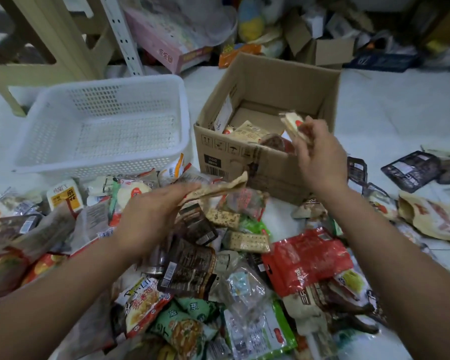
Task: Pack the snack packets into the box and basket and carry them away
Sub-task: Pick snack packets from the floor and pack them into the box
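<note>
head view: my right hand (pixel 320 157) pinches a pale packet (pixel 291 124) over the box (pixel 270 170) opening; my left hand (pixel 151 214) grips a tan packet (pixel 218 187) just in front of the box, above the heap of packets (pixel 192 255). so slight a fingertip pinch may let the pale packet fall outside the box wall.

Right hand (pixel 320 157) with a beige packet (pixel 291 124) over the box (pixel 270 81) (left hand (pixel 151 214), tan packet (pixel 218 188), above the pile (pixel 244 242))
</note>
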